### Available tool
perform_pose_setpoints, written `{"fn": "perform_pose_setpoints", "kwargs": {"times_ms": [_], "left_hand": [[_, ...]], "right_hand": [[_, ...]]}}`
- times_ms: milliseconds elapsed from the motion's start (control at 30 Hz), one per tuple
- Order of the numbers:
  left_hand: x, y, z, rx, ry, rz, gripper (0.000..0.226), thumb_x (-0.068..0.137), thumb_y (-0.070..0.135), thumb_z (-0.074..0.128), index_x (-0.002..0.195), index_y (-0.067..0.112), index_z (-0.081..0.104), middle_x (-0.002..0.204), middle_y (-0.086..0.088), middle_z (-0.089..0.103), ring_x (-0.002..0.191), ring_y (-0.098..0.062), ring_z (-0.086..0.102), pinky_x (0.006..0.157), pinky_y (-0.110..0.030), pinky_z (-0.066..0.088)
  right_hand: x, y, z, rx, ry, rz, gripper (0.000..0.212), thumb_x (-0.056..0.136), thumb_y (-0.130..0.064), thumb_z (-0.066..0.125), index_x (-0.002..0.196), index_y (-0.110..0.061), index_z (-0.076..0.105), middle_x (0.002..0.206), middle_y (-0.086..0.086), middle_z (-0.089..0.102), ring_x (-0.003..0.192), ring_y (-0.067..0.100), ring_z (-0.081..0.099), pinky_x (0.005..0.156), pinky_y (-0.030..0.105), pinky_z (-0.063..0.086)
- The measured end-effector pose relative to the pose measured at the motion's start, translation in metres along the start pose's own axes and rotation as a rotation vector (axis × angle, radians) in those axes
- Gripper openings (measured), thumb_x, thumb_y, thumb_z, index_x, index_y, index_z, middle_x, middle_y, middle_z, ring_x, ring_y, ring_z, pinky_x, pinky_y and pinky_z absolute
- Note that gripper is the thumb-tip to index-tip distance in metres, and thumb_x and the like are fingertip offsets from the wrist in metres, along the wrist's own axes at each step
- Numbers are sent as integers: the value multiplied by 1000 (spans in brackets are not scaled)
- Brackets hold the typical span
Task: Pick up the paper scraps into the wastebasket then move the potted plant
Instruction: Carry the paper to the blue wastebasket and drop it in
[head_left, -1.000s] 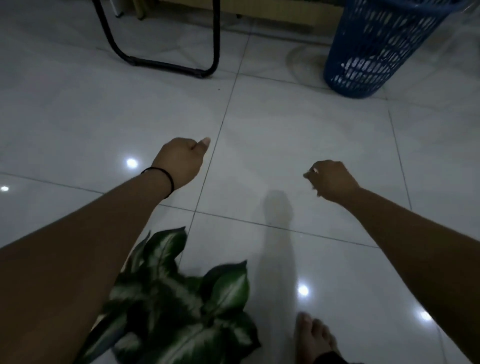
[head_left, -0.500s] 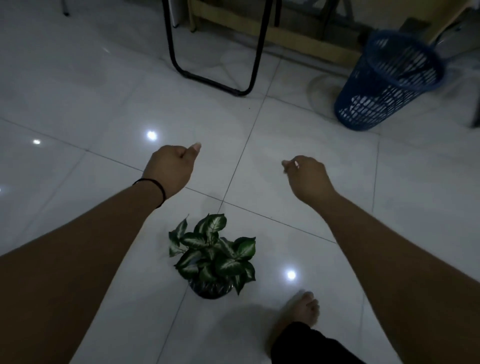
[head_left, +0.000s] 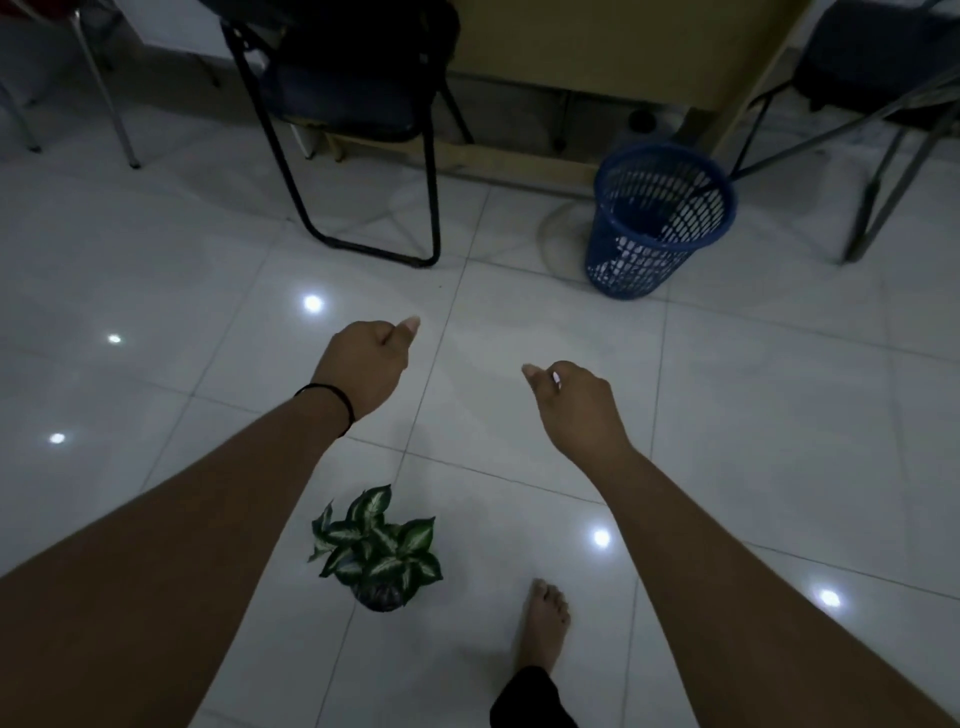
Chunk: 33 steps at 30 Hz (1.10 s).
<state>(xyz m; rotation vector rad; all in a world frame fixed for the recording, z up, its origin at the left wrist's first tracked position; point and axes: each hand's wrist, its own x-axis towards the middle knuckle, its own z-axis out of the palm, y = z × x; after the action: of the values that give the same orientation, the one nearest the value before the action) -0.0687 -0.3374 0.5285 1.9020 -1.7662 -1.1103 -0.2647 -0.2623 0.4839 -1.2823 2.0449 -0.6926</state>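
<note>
A small potted plant (head_left: 378, 551) with green-and-white leaves stands on the white tiled floor between my forearms, close to me. A blue mesh wastebasket (head_left: 655, 221) stands further off to the right, by a wooden desk; white scraps show through its lower wall. My left hand (head_left: 365, 364), with a black band on the wrist, is held out in a loose fist with nothing visible in it. My right hand (head_left: 576, 402) is also curled into a fist, nothing visible in it. Both hands hover well above the floor, beyond the plant. No loose scraps show on the floor.
A black folding chair (head_left: 358, 130) stands ahead at the left of the desk (head_left: 597, 62). Another chair's metal legs (head_left: 883, 171) cross behind the basket at right. My bare right foot (head_left: 545, 623) is on the tile beside the plant.
The view has risen and pulled back: the plant now looks small and far below, and chairs, desk and the whole basket have come into sight. Both fists keep their pose.
</note>
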Motion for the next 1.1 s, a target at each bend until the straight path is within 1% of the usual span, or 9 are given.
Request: {"fn": "perform_pose_setpoints", "kwargs": {"times_ms": [133, 233, 400, 500, 633, 700, 800, 1000, 1100], "left_hand": [[9, 41, 19, -20, -5, 7, 51, 93, 46, 42, 69, 5, 61, 59, 0, 51, 62, -15, 50, 59, -21, 39], [22, 54, 29, -34, 7, 5, 44, 95, 37, 43, 79, 4, 66, 67, 1, 54, 71, -16, 52, 62, -22, 40], [43, 41, 42, -28, 28, -6, 35, 95, 31, 43, 91, 5, 65, 63, 4, 50, 64, -15, 48, 59, -23, 39], [57, 22, 44, -32, 25, -61, 32, 95, 30, 42, 89, 7, 65, 64, 6, 48, 61, -11, 47, 57, -20, 38], [72, 2, 40, -70, 23, -124, 31, 95, 31, 43, 85, 10, 64, 61, 5, 48, 58, -12, 45, 53, -22, 35], [77, -2, 32, -98, 20, -148, 32, 95, 32, 43, 87, 9, 64, 61, 4, 48, 56, -10, 44, 54, -23, 36], [82, -2, 5, -157, 40, -186, 32, 94, 33, 45, 89, 9, 66, 62, 4, 51, 59, -11, 47, 62, -25, 39], [92, 33, -29, -172, 40, -151, 30, 93, 31, 48, 94, 8, 67, 70, 0, 56, 74, -19, 53, 72, -28, 43], [98, 69, -38, -239, 41, -110, 32, 92, 33, 50, 85, 6, 68, 71, -4, 55, 66, -16, 51, 68, -26, 43]], "right_hand": [[19, 10, -37, 3, -39, 47, 48, 89, -39, 56, 54, -17, 31, 51, -5, 36, 48, 8, 34, 46, 14, 27], [35, 17, -49, 23, -76, 58, 43, 88, -30, 60, 56, -19, 34, 56, -7, 39, 54, 11, 39, 49, 9, 36], [64, 21, -40, 28, -121, 37, 19, 90, -20, 59, 77, -6, 55, 77, 3, 56, 73, 14, 50, 53, 6, 37], [76, 20, -24, 17, -157, 32, 19, 90, -20, 57, 81, -3, 61, 80, 4, 59, 75, 17, 56, 53, 16, 33], [92, 16, -7, 32, -192, 73, 22, 92, -16, 53, 79, 0, 60, 87, 16, 69, 82, 30, 68, 72, 28, 49], [99, 9, -2, 43, -214, 93, 22, 93, -11, 50, 89, 7, 63, 94, 19, 72, 75, 23, 67, 70, 29, 53], [111, -17, 0, 134, -264, 164, 20, 93, -8, 48, 97, 4, 63, 86, 12, 67, 62, 11, 58, 47, 14, 49], [133, -62, -27, 217, -192, 132, 15, 93, -12, 47, 85, -13, 59, 67, 0, 59, 60, 12, 55, 49, 20, 47], [146, -78, -54, 251, -150, 96, 19, 93, -20, 52, 75, -20, 58, 65, -4, 58, 60, 13, 54, 59, 27, 45]]}}
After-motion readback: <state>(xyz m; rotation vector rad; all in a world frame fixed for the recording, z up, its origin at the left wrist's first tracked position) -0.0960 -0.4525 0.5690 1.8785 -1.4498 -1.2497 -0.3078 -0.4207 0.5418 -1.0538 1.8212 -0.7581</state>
